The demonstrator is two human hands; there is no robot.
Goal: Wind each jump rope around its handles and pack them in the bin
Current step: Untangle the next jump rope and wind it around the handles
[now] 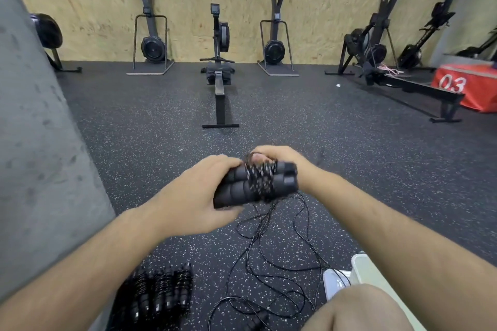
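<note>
Black handles [255, 185] lie sideways between both hands [234, 183].

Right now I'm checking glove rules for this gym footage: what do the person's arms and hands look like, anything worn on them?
Nothing is worn. The left hand and right hand are bare, with no gloves, and no rings, watch or wristband show. Both forearms are bare as far as the frame edges, with no sleeves in view.

Speckled black floor [150, 121] — wound ropes [158, 295], loose cord [269, 271], a rower [219, 80] on it.
</note>
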